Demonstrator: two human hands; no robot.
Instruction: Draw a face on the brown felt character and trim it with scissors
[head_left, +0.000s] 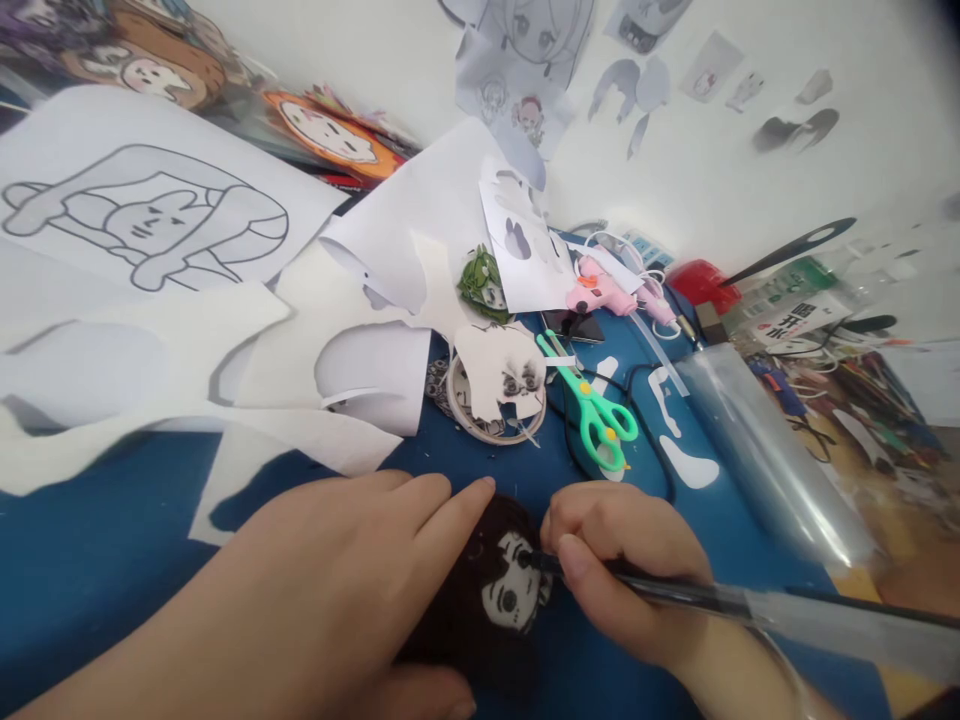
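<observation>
A small dark-haired doll head (498,602) with a white face and drawn black eyes lies on the blue tabletop at the bottom centre. My left hand (352,570) grips it from the left, fingers along its top edge and thumb below; part of the doll is hidden under the hand. Pinched in my right hand (630,545) is a black pen (660,588) with a clear rear barrel. Its tip touches the doll's upper eye.
Green scissors (592,405) lie beyond my right hand, beside a round tin (491,435) with a smudged paper face (499,370) on it. Cut white sheets (285,350) spread to the left. A pink glue gun (604,288) and a clear plastic roll (780,470) lie to the right.
</observation>
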